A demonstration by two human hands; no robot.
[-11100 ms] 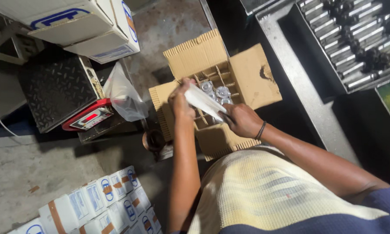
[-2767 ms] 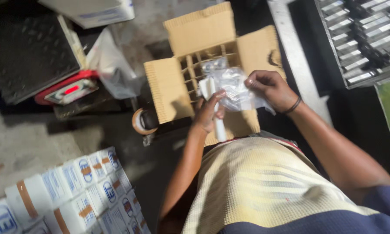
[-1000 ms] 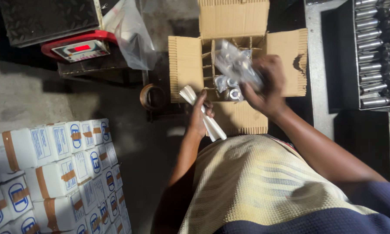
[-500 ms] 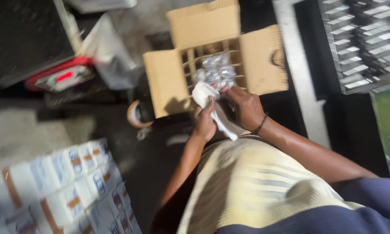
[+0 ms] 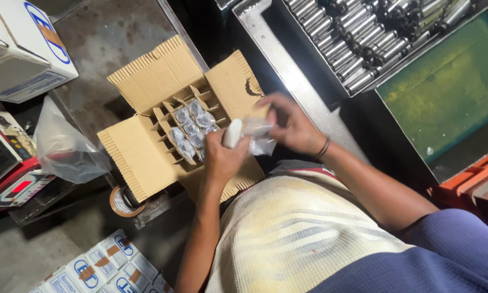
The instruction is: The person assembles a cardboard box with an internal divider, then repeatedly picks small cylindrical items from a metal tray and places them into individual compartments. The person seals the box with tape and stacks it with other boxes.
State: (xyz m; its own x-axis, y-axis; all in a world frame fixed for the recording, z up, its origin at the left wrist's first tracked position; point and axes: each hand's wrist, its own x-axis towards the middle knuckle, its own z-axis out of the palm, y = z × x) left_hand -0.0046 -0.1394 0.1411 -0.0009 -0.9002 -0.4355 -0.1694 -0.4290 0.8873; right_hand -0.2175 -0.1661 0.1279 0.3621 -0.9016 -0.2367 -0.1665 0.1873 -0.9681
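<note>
1. The left arm reaches up from the lower middle of the view, bare forearm nearly straight, wrist over the near edge of the open carton [image 5: 141, 157]
2. The left hand [image 5: 224, 157] is curled into a fist around a white tube [image 5: 233, 133], whose rounded end sticks out above the thumb side
3. The right arm comes in from the lower right, elbow bent, a dark band on the wrist
4. The right hand [image 5: 287, 123] is half closed, fingers bent and pinching a clear plastic bag [image 5: 259, 135] just right of the tube; the fingertips are blurred, so the exact grip cannot be told
5. Tube and bag sit between the two hands, touching or nearly so, above the carton's near right corner
6. The carton stands on the floor with all flaps folded out; its card dividers form cells, and several middle cells hold parts wrapped in clear plastic [image 5: 189, 130]
7. A tape roll [image 5: 123, 202] lies just beside the carton's lower left flap
8. A loose plastic bag [image 5: 65, 149] sits left of the carton, beside a scale with a red display [image 5: 16, 187]
9. A tray of metal cylinders [image 5: 363, 38] lies at the top right, well apart from the hands
10. White boxes [image 5: 100, 266] are stacked at the lower left
</note>
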